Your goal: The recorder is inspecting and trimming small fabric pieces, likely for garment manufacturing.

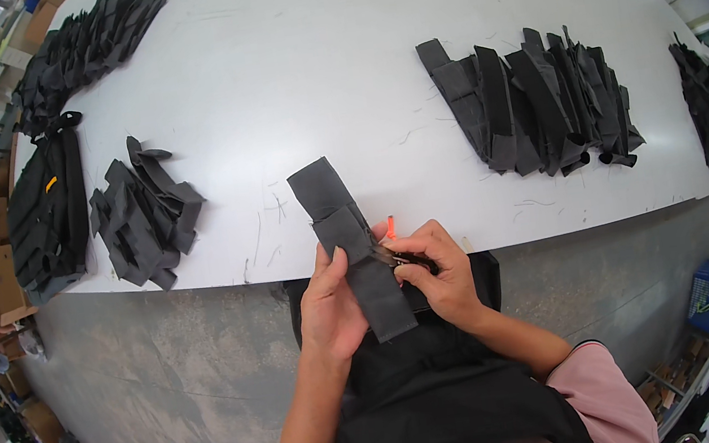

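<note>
My left hand (331, 308) is closed on a dark grey sewn fabric strap piece (341, 234), its thumb lying on the front. The piece slants over the table's near edge, with its upper end above the white top and its lower end over my lap. In my right hand (445, 274) is a small dark pair of thread snips (415, 260), the fingers wrapped round it. Its tip touches or nearly touches the right edge of the strap piece. A small orange bit (391, 226) sticks up beside the right fingertips; its kind cannot be made out.
The white table (279, 69) carries a loose heap of dark strap pieces (141, 217) on the left, a row of them (533, 106) on the right and another row (82, 56) far left. A black bag (53, 205) lies at the left edge, dark fabric (702, 104) at the right.
</note>
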`<state>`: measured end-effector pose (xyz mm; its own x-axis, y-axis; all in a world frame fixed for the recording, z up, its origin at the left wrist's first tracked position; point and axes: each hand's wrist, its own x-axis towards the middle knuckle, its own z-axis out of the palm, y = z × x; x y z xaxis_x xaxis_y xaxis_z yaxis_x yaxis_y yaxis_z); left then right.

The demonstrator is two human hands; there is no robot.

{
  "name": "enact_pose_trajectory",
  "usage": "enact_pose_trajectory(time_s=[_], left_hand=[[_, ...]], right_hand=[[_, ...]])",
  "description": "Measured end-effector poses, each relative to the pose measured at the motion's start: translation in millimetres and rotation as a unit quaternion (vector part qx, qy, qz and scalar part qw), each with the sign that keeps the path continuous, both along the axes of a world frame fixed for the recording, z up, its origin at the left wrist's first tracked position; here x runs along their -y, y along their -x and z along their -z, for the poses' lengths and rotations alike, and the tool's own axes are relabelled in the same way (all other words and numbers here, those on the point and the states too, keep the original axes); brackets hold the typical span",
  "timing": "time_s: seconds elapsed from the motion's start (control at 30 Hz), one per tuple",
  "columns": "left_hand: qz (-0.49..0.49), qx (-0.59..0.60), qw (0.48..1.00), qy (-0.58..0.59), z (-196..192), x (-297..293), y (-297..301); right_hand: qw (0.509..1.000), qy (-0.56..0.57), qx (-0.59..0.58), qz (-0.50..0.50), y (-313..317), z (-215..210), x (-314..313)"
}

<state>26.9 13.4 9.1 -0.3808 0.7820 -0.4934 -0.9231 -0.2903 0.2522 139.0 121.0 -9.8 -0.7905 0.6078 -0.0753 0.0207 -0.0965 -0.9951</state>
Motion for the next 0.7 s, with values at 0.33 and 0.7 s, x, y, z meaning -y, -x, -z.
enact_pose_trajectory(time_s=[0.33,0.7], left_hand=[[-0.005,-0.154,0.981,0.119,16,-2,29],[-0.038,-0.161,0.976,0.142,10,-9,28]], right_hand=[[0.988,-0.125,0.055,-0.078,-18,-15,-16],[0.929,-0.340,0.064,-0.133,-12,-23,2]])
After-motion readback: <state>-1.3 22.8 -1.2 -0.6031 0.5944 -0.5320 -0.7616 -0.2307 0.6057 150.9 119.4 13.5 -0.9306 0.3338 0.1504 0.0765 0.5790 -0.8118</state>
